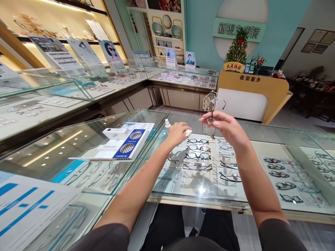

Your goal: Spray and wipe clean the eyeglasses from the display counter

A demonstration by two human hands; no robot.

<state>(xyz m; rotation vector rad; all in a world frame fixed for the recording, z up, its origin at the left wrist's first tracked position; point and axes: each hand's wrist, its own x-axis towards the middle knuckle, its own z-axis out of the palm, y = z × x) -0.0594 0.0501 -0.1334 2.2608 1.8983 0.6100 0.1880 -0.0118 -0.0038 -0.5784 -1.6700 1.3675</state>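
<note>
My right hand [226,127] pinches a pair of thin-framed glasses [209,104] near the bridge, between thumb and fingers. The glasses are raised above the glass counter [261,136] and turned on end, one lens above the other, with a temple sticking out to the right. My left hand [178,133] is low over the counter, its fingers closed on a small white, soft-looking thing [188,133] that is mostly hidden. Just behind the left hand, a small white dropper bottle [167,124] stands upright; whether the fingers touch it I cannot tell.
Rows of dark-framed glasses [198,156] lie in the display case under the glass. On the left are a blue and white box [131,144] and a printed sheet [23,205]. Further back stand more display cases [180,78] and a yellow cashier desk [277,89].
</note>
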